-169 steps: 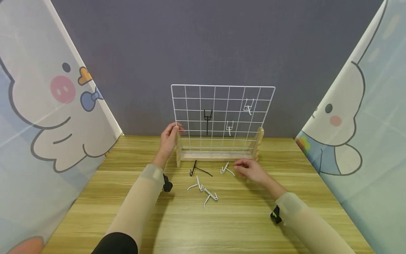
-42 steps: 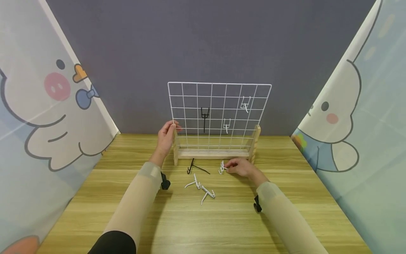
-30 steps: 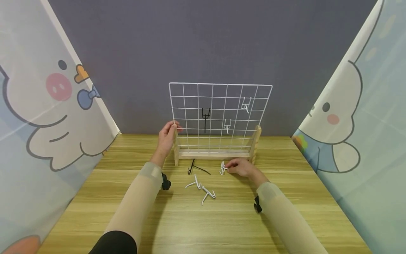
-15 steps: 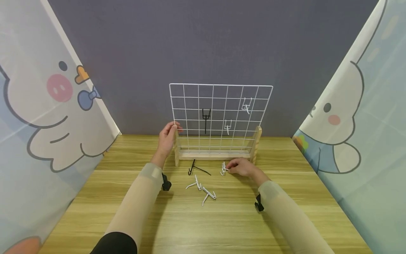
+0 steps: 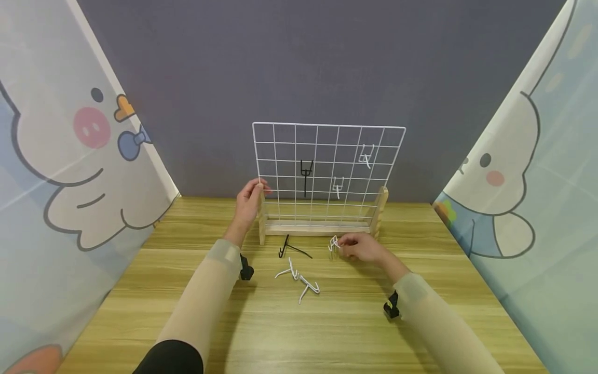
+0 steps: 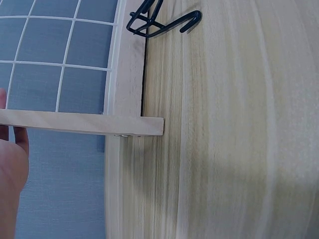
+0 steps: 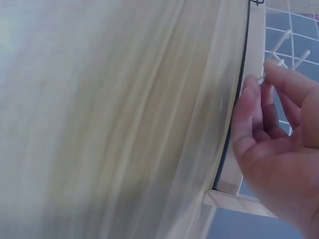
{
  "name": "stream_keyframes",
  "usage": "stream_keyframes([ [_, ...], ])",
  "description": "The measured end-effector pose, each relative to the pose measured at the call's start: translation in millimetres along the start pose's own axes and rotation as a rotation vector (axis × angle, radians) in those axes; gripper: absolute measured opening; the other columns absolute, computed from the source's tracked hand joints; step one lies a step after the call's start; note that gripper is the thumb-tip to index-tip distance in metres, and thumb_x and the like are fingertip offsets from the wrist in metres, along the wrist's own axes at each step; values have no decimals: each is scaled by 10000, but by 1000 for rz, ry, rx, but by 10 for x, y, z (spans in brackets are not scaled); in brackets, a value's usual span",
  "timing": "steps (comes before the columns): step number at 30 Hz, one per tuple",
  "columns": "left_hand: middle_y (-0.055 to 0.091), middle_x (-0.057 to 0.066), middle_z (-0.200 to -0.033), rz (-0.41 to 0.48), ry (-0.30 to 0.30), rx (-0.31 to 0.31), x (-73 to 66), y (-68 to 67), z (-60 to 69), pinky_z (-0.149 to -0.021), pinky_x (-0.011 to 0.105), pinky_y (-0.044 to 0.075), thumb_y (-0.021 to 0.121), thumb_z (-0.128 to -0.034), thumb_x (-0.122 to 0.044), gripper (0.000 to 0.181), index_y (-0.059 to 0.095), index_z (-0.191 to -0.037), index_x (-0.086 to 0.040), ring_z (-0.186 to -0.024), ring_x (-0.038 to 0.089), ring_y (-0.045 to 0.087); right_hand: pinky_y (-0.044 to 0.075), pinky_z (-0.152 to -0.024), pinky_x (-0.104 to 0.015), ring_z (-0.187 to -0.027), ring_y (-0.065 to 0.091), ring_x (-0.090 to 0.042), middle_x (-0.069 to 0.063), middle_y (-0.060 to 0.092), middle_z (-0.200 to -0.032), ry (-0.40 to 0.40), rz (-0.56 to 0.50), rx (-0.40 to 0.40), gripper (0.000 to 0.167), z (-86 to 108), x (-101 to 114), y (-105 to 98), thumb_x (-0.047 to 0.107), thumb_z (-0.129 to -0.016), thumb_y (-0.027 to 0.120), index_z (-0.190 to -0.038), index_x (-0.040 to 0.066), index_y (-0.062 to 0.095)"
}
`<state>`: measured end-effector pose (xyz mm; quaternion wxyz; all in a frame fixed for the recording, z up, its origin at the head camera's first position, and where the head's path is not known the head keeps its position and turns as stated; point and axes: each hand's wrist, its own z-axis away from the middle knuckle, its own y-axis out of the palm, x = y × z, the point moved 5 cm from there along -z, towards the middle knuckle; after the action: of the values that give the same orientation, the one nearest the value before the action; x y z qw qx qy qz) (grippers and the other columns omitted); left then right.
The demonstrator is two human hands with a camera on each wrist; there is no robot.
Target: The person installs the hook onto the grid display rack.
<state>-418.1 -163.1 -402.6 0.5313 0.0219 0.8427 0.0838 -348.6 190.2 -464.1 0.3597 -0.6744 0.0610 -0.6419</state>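
Note:
A white wire grid [image 5: 325, 126] stands upright in a wooden base [image 5: 317, 228]. My left hand [image 5: 246, 208] grips the base's left post [image 5: 262, 221], thumb in front and fingers behind; the left wrist view shows the fingers [image 6: 22, 137] at that post [image 6: 75, 122]. My right hand [image 5: 364, 248] pinches a white hook [image 5: 334, 243] by its arm, in front of the base. In the right wrist view the hook's prongs [image 7: 281, 42] point away from the hand [image 7: 279, 129]. A black hook [image 5: 306, 174] and two white hooks [image 5: 366, 157] hang on the grid.
On the table [image 5: 261, 332] in front of the base lie a black hook [image 5: 289, 246] and two white hooks, one [image 5: 292, 270] left of the other [image 5: 308, 287]. A grey panel [image 5: 299, 62] rises behind, with patterned cloths [image 5: 56, 130] at both sides.
My right hand has closed on the white hook near the base and turned it, with its prongs now raised. The left hand has stayed at the post. The head view has shifted slightly.

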Motion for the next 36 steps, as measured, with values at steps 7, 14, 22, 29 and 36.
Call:
stream_keyframes([
  [7,768,-10,-1055,35,1,9,8,10,2,-1143,503,582,525,-1159,-116,197,705,-1194,-40,-1096,355,737,630,-747,-296,-850,661,-191,-157,718,-1024,12,-151,-9,288,118,10,20,65,-1035,722,-1275,-92,693],
  [14,763,-23,-1040,39,12,4,15,7,-1,-1142,515,581,517,-1159,-105,203,718,-1170,-84,-1126,449,724,628,-803,-287,-897,659,-152,-133,717,-1053,-10,-322,-20,430,209,14,41,74,-1070,685,-1403,-172,568],
  [22,775,-7,-1048,12,6,-2,8,1,-12,-1054,373,616,535,-1157,-150,197,729,-1159,-116,-1118,415,743,625,-821,-287,-929,686,-136,-66,710,-1062,-17,-411,-84,359,289,83,12,85,-1078,669,-1376,-100,595],
  [29,771,173,-1115,12,6,13,4,-2,-4,-1029,307,619,534,-1155,-152,195,729,-1150,-143,-1110,378,751,616,-810,-281,-924,691,-138,-47,697,-1058,-20,-481,-100,220,347,135,8,71,-1077,668,-1292,22,663],
  [36,778,-79,-1008,27,31,28,15,-11,-24,-1154,556,559,509,-1165,-126,202,710,-1167,-125,-1050,256,762,609,-809,-246,-901,676,-99,5,682,-1048,-32,-559,-137,207,409,185,-20,38,-1085,638,-1288,43,675],
])
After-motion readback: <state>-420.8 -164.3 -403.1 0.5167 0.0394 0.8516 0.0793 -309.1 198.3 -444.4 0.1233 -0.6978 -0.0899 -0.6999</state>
